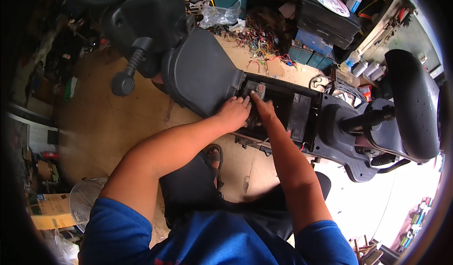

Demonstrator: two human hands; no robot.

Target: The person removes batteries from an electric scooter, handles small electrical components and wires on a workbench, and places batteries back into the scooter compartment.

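Note:
An electric scooter's open battery compartment lies in front of me, with dark batteries inside. My left hand is bent over the near left side of one dark grey battery, its fingers close together. On the other side of that battery is my right hand, a finger lying along its top and the rest curled down. Both hands touch the battery; my fingers hide much of its near end. A second battery sits at the compartment's right, apart from my hands.
Left of the compartment is the scooter's grey footboard; its black seat is tipped up at the right. Tangled wires lie on the floor beyond. Stacked batteries, spray cans and a fan stand around.

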